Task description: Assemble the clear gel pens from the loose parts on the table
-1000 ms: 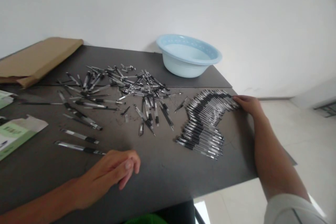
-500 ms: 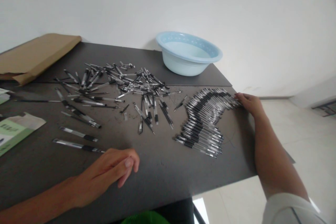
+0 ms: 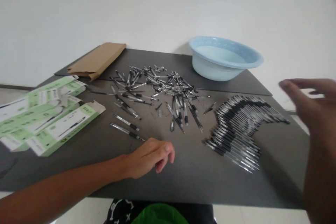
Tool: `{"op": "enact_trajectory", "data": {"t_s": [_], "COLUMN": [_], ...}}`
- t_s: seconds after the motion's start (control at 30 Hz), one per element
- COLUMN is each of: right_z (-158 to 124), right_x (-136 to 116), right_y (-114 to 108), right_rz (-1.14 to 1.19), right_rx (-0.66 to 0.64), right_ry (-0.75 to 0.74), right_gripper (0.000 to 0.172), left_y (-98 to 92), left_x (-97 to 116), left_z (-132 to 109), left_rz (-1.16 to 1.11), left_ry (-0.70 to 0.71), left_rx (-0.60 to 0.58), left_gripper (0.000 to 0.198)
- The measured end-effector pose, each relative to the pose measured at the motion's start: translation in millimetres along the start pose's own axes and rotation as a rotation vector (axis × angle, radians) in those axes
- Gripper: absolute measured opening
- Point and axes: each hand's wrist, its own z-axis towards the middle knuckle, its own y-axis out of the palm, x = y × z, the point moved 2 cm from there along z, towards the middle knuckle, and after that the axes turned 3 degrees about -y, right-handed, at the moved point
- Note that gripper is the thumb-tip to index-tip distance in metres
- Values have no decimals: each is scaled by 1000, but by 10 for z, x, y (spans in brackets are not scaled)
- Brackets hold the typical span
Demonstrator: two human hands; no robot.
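My left hand rests on the dark table with its fingers curled in, and nothing shows in it. Just beyond its knuckles lies a clear pen with a black grip, beside another similar pen. At the right, my right hand is raised above the table's right side, somewhat blurred. Its fingers are stretched out, with no object visible in them. Below and left of that hand, many pens lie side by side in a curved row. A loose heap of pens and pen parts covers the middle.
A light-blue basin stands at the back right by the wall. Brown paper packaging lies at the back left. Several green-and-white pen boxes overlap on the left. The table's front edge runs close to my lap.
My right hand has lifted off the far right end of the pen row and moved up and away to the right. The view has swung left; my left hand stays on the table.
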Motion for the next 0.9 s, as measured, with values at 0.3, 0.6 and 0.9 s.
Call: {"op": "enact_trajectory", "data": {"t_s": [0.3, 0.6, 0.9], "right_z": [-112, 49, 60], "right_x": [-1824, -2224, -2423], "right_y": [762, 1428, 1746], "right_rz": [318, 120, -20], "right_rx": [-806, -904, -1024], "right_ry": [-630, -667, -660], "right_gripper": [24, 24, 28], "left_y": [10, 16, -4], "left_x": [30, 93, 140], "left_z": [-50, -68, -68], "left_rz": [15, 6, 8], "left_ry": [24, 31, 66], "left_rx": [-24, -12, 0], "left_gripper": [69, 65, 60]}}
